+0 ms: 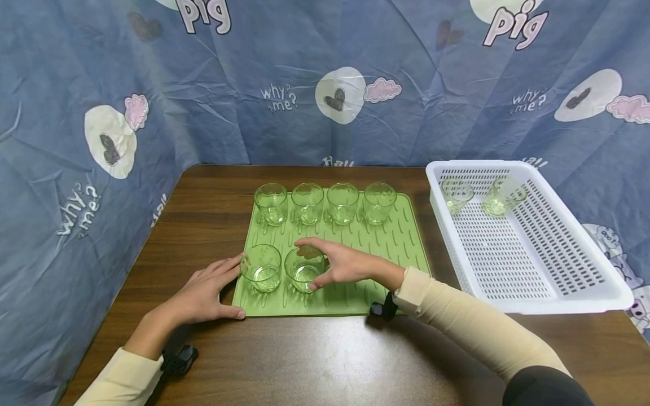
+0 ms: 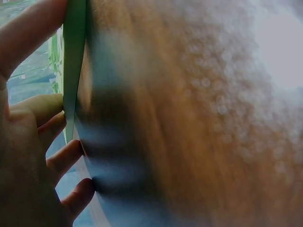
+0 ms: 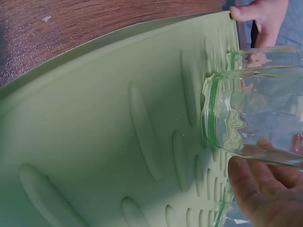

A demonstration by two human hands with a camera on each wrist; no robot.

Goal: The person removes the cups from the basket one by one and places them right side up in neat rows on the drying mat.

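Observation:
Six clear glasses stand in two rows on a green ridged mat (image 1: 355, 287). My right hand (image 1: 345, 262) curves round the right side of the second front glass (image 1: 297, 275), thumb low at the near side and fingers round the far side. In the right wrist view that glass (image 3: 255, 113) stands on the mat, fingers (image 3: 246, 179) beside and behind it. My left hand (image 1: 208, 290) rests at the mat's left edge, fingers spread, thumb at its front corner. Its fingertips reach beside the first front glass (image 1: 261, 270).
A white perforated basket (image 1: 553, 304) stands at the right with two glasses, one upright glass (image 1: 457, 194) and one tilted glass (image 1: 503, 197), at its far end. Several glasses, including a back-row glass (image 1: 379, 204), line the mat's far side. A blue printed cloth (image 1: 284, 56) hangs behind the wooden table (image 1: 284, 361).

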